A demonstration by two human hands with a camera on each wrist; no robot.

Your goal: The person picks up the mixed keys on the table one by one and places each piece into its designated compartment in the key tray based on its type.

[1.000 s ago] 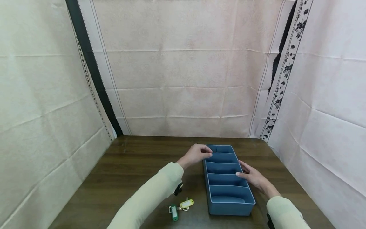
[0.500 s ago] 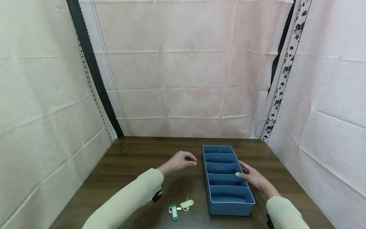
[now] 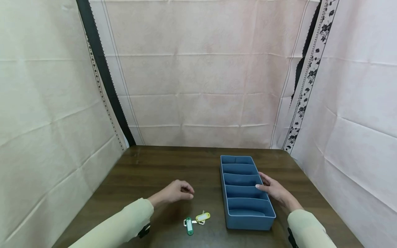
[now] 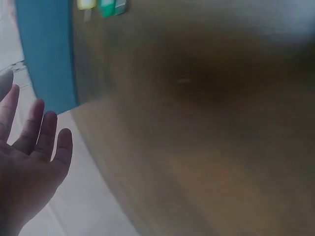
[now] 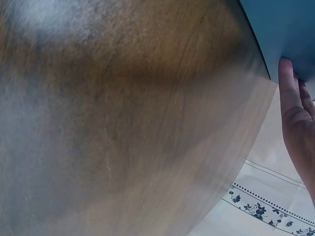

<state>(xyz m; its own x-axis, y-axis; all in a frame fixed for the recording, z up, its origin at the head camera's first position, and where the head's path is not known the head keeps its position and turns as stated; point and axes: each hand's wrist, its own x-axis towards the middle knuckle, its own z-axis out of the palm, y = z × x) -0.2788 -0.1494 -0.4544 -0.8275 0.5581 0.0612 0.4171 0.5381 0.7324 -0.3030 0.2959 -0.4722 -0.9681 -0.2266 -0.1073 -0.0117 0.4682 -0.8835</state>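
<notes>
A blue storage box (image 3: 250, 223) with several dividers stands lengthwise on the table. My right hand (image 3: 277, 193) grips its right side wall, thumb over the rim and fingers along the outer face. Those fingers (image 5: 289, 88) show against the blue wall in the right wrist view. To the left of the box, my left hand (image 3: 175, 192) hovers above the table with loosely bent fingers and nothing in it. Just nearer to me lie a green key tag (image 3: 189, 226) and a yellow key tag (image 3: 203, 217), each with a metal ring or key beside it.
The brown wooden table (image 3: 149, 172) reaches back to a pale cloth backdrop (image 3: 198, 86). Cloth panels with dark, patterned borders hang along the left and right sides. The left wrist view shows the tags at its top edge.
My left hand has moved from the far left rim of the box back toward me and left, over the table beyond the key tags. The right hand stays on the box.
</notes>
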